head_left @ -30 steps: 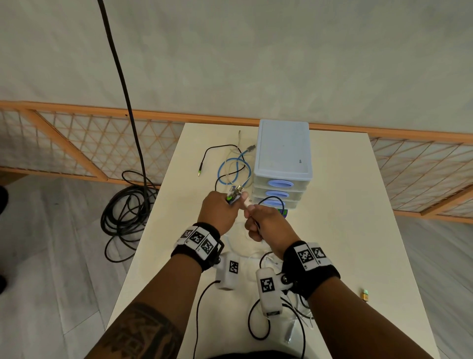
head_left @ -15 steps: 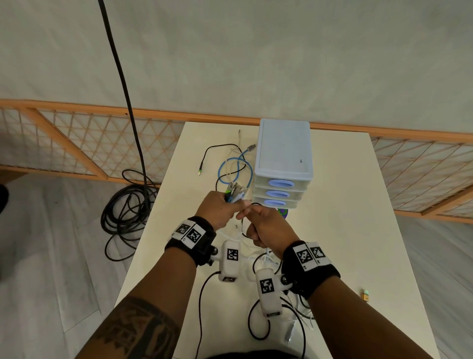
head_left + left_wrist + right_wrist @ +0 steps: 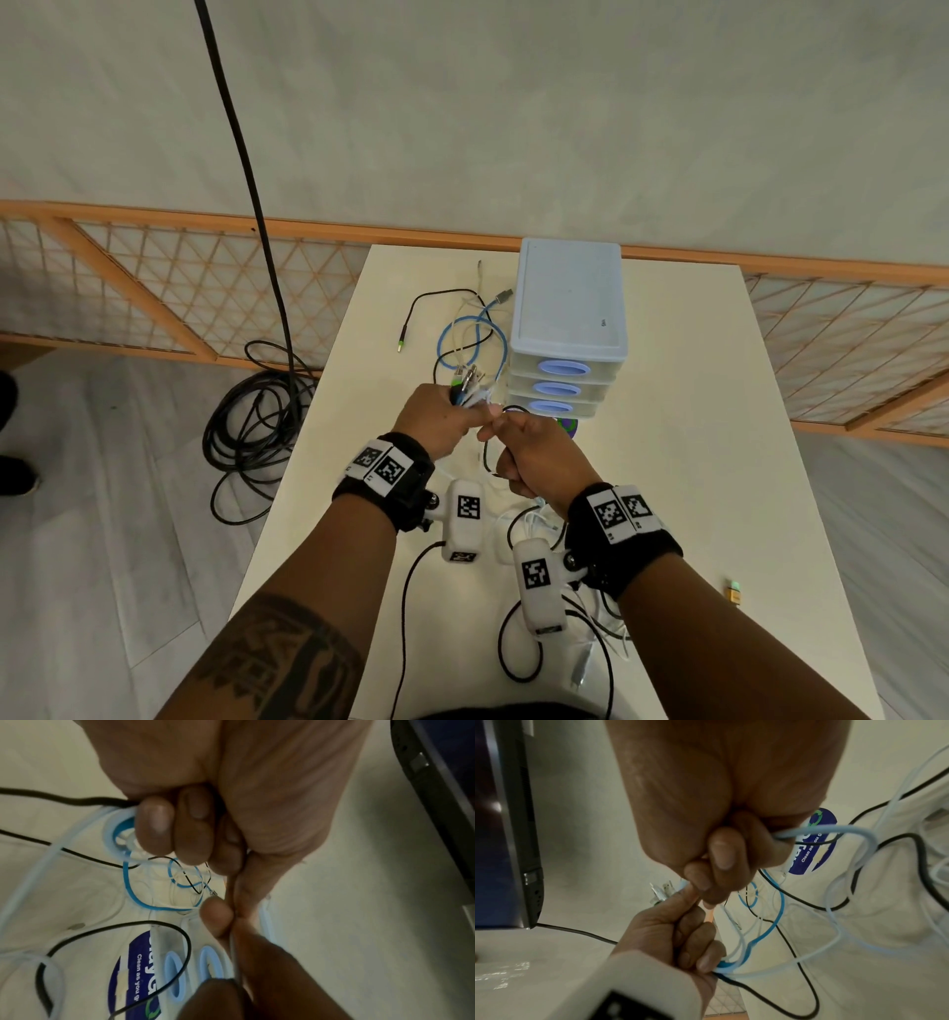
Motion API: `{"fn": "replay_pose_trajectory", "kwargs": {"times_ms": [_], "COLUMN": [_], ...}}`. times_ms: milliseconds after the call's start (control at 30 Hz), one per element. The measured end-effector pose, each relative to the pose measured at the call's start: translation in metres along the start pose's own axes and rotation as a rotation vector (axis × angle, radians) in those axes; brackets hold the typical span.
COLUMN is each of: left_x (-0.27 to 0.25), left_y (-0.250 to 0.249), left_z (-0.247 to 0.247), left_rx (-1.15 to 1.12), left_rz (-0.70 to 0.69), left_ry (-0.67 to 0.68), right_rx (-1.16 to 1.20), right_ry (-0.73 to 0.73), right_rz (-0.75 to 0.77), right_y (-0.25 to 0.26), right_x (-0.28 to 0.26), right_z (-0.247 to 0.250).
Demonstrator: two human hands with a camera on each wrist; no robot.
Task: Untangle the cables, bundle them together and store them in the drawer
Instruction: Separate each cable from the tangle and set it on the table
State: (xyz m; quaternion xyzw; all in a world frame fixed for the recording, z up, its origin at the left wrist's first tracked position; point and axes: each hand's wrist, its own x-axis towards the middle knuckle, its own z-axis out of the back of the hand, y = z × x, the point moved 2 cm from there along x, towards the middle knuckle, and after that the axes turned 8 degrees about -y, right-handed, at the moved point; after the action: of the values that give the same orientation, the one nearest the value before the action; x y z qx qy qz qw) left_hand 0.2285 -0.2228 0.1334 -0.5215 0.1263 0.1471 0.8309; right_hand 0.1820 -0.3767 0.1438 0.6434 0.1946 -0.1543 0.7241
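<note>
Since a second ago the left wrist has rolled outward. Left hand (image 3: 434,416) fisted round the cables (image 3: 470,388) — several connector ends gathered, sticking up above the table (image 3: 693,462). Right hand (image 3: 534,452) curled on trailing strands — thumb touching left thumb. Drawer unit (image 3: 565,329) just behind, all drawers closed.

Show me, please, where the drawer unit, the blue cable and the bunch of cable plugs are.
drawer unit (image 3: 567,303): head view, on its flat top.
blue cable (image 3: 448,334): head view, on the loop lying on the table.
bunch of cable plugs (image 3: 468,379): head view, on the metal ends above the left hand (image 3: 434,419).
</note>
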Motion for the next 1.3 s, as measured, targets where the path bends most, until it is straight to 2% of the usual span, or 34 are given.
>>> {"fn": "replay_pose_trajectory", "kwargs": {"times_ms": [133,200,233,300,367,400,467,600,700,800,867,967,1033,1200,1300], "left_x": [0.005,0.009,0.009,0.006,0.001,0.0,0.002,0.006,0.01,0.011,0.009,0.004,-0.001,0.003,0.008], "left_y": [-0.005,-0.005,-0.005,-0.003,0.0,0.001,0.003,-0.002,0.0,0.002,0.003,0.005,0.005,0.005,0.001], "left_z": [0.007,0.012,0.013,0.009,0.002,-0.001,-0.002,0.003,0.006,0.007,0.005,-0.006,-0.012,-0.011,-0.002], "left_rx": [-0.071,-0.136,-0.128,-0.066,-0.072,-0.084,-0.066,-0.074,-0.162,-0.217,-0.231,-0.199,-0.158,-0.105,-0.126], "left_rz": [-0.027,0.019,0.048,0.097,0.106,0.096,0.066,-0.03,-0.003,0.054,0.096,0.125,0.085,-0.01,-0.016], "left_ry": [-0.229,-0.274,-0.243,-0.096,0.053,0.078,0.017,-0.209,-0.345,-0.392,-0.344,-0.091,0.011,-0.156,-0.29], "right_rx": [0.014,-0.003,-0.014,-0.024,-0.018,-0.015,-0.001,-0.006,-0.017,-0.069,-0.107,-0.131,-0.13,-0.109,-0.099], "right_ry": [0.024,0.037,0.036,0.028,0.025,0.025,0.021,0.013,0.034,0.046,0.047,0.034,0.045,0.044,0.056], "right_rz": [-0.058,-0.072,-0.069,-0.059,-0.054,-0.054,-0.059,-0.071,-0.082,-0.086,-0.077,-0.061,-0.048,-0.061,-0.097], "right_y": [-0.002,-0.004,-0.005,-0.007,-0.006,-0.005,-0.005,-0.006,-0.006,-0.006,-0.007,-0.006,-0.004,-0.003,-0.004], "right_x": [-0.001,-0.002,-0.002,-0.001,0.0,0.0,0.001,0.003,0.003,0.003,0.004,0.006,0.007,0.006,0.005], "right_z": [0.001,0.001,0.002,0.002,0.001,0.001,0.001,0.001,0.003,0.005,0.006,0.006,0.005,0.006,0.007]}}
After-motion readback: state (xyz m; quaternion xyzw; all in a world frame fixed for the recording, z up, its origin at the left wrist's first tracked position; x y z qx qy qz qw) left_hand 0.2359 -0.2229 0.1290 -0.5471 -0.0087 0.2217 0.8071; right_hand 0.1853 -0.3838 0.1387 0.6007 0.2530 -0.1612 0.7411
